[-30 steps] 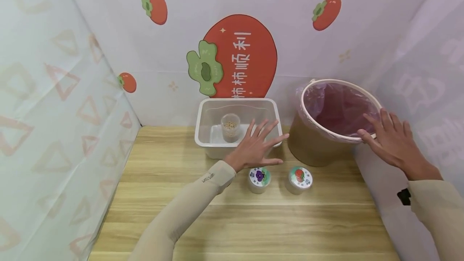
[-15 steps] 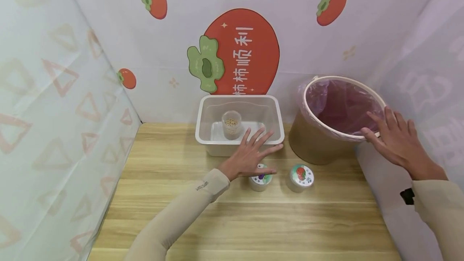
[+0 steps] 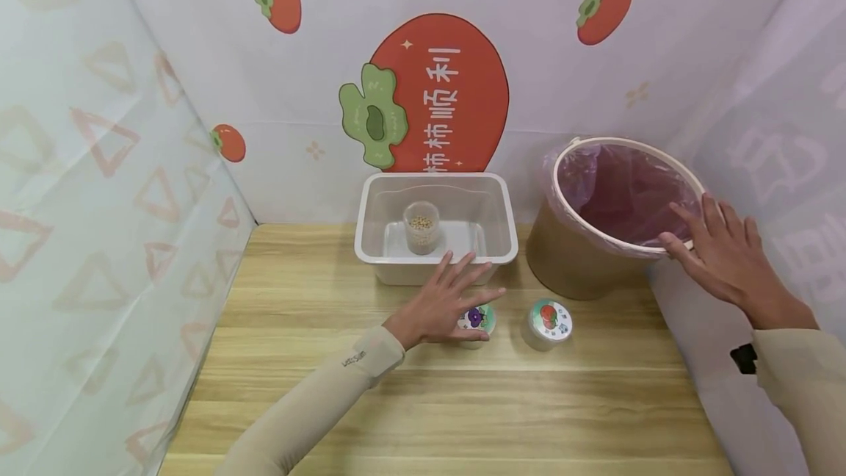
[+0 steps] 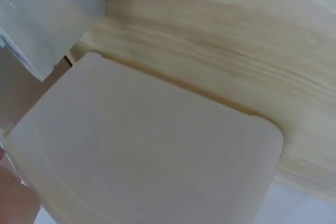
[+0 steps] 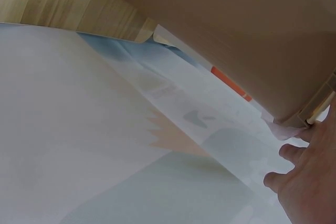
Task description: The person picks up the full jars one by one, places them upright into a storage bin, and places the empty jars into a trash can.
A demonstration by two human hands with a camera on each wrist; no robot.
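My left hand (image 3: 436, 307), fingers spread and straight, hovers over a small lidded tub with a purple picture (image 3: 479, 317) and partly covers its lid. Its fingertips overlap the front edge of a white plastic basin (image 3: 383, 258). Inside that basin stands a clear cup of small tan grains (image 3: 421, 232). Right of the left hand sits another lidded tub with a red fruit label (image 3: 548, 323). My right hand (image 3: 730, 267) rests at the right rim of a brown bin (image 3: 568, 259), thumb and fingers extended. In the left wrist view, the basin's side (image 4: 152, 135) fills the middle.
A translucent purple bag (image 3: 621, 182) lines the bin. Wood-grain tabletop (image 3: 463, 417) spreads in front. Printed cloth walls (image 3: 304, 79) stand behind and at both sides. The bin's brown wall (image 5: 236, 35) fills the upper part of the right wrist view.
My left hand has drawn back and slightly left, from over the basin to over the purple-labelled tub. The right hand stays at the bin rim; the head view shifts slightly.
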